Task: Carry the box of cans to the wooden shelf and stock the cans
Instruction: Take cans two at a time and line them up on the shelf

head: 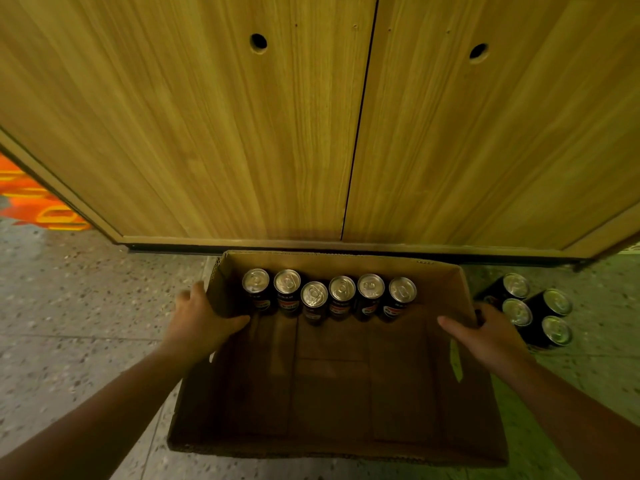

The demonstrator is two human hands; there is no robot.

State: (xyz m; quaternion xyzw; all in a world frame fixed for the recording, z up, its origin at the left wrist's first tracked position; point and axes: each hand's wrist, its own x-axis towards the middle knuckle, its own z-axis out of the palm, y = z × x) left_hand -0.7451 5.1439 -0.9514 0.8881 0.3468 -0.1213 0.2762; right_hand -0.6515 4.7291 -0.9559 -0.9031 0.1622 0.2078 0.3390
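Observation:
An open cardboard box [332, 445] sits low in front of me, its far side close to a wooden cabinet. Several black cans [329, 296] with silver tops stand upright in a row along the box's far side. My left hand [201, 320] grips the box's left wall, thumb inside and fingers outside. My right hand [491, 337] grips the right wall the same way.
The wooden cabinet [311, 116] has two closed doors with round finger holes and fills the upper view. Several more black cans [535, 310] stand on the speckled floor just right of the box. An orange patterned surface [31, 199] lies at the far left.

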